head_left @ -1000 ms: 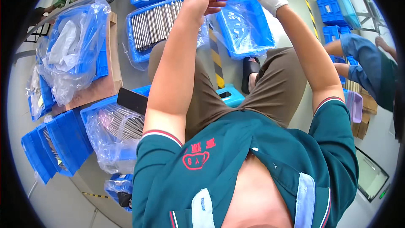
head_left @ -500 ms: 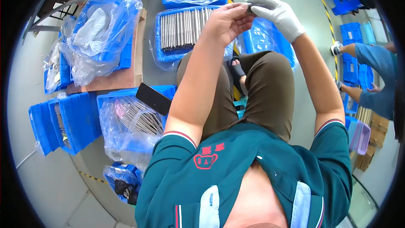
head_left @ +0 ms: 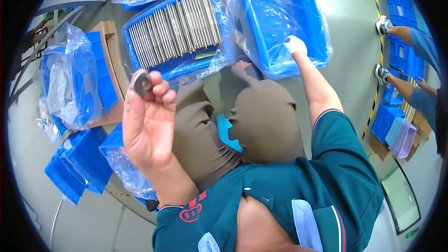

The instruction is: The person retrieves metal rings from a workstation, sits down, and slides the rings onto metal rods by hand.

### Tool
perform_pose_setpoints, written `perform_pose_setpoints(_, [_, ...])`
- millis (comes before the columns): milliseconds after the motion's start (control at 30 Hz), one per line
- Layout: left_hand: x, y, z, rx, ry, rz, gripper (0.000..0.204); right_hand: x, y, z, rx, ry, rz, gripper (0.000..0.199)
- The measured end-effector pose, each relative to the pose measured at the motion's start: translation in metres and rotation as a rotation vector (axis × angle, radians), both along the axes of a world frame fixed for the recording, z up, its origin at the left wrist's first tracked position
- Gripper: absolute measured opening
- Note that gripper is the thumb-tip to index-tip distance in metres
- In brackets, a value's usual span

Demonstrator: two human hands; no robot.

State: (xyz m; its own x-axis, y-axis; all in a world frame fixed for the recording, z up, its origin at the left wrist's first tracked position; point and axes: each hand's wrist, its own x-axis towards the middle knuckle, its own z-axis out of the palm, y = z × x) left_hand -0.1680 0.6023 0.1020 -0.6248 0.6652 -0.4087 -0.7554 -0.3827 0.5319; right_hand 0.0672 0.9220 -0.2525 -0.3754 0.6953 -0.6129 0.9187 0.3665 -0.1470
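My bare left hand is raised at the left, its thumb and fingers closed on a small metal ring with a hole through its middle. On the right, my right hand, in a white glove, reaches down inside a blue crate lined with clear plastic. Its fingers are drawn together, with a tiny dark spot at their tips that is too small to name. A small dark ring-like piece lies on the crate's bottom beside the glove.
Left of that crate stands another blue crate full of metal rods, with a similar one behind it. More plastic-draped blue crates sit on a wooden pallet at the left. Another person is at the far right.
My hands have parted from where they met in front. The left came back and left with the metal ring; the right went down into the lined crate. My view has turned toward the right.
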Motion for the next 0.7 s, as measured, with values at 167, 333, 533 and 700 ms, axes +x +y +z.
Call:
perform_pose_setpoints(167, [0.002,-0.004,0.005,0.024,-0.09,0.068,0.033,-0.012,-0.022,-0.019,0.09,0.003,0.042,0.032])
perform_pose_setpoints(333, [0.009,-0.02,0.004,-0.028,-0.111,0.113,0.03,-0.026,-0.041,-0.024,0.164,0.031,0.015,0.021])
perform_pose_setpoints(533, [0.02,-0.045,0.005,-0.039,-0.098,0.231,0.031,-0.027,-0.038,-0.035,0.219,0.006,-0.025,0.022])
perform_pose_setpoints(700, [0.027,-0.054,0.009,-0.007,-0.083,0.313,0.033,-0.029,-0.033,-0.032,0.176,0.085,-0.026,0.023])
